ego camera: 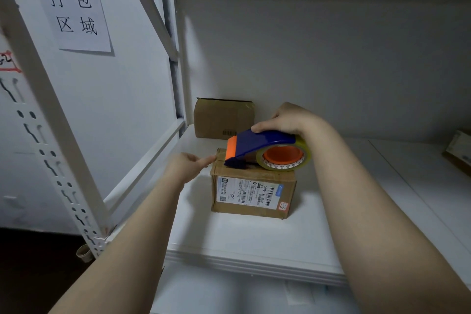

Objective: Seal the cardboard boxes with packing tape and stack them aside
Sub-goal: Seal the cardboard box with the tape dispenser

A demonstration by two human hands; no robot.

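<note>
Brown cardboard forms the small box [252, 194] sitting on the white shelf [254, 242], roughly midway between its front and back edges and toward its left side. The box's front face carries a white shipping label [248, 192] with barcodes and a small pink sticker near the lower right corner. On the box's top rests a tape dispenser [260, 146], dark blue with an orange nose and orange hub, loaded with a roll of clear yellowish tape [304, 159]. The right hand [288, 120] grips the dispenser from above, fingers curled over its blue back. The left hand [187, 166] reaches to the box's top left corner, forefinger straight, its tip touching the cardboard edge. A second cardboard box [223, 118] stands in the shelf's back left corner against the white wall. Another package [458, 153] shows at the shelf's right edge. A paper sign [70, 2] with black characters hangs on the left wall, behind a white slotted rack post [63, 150].
</note>
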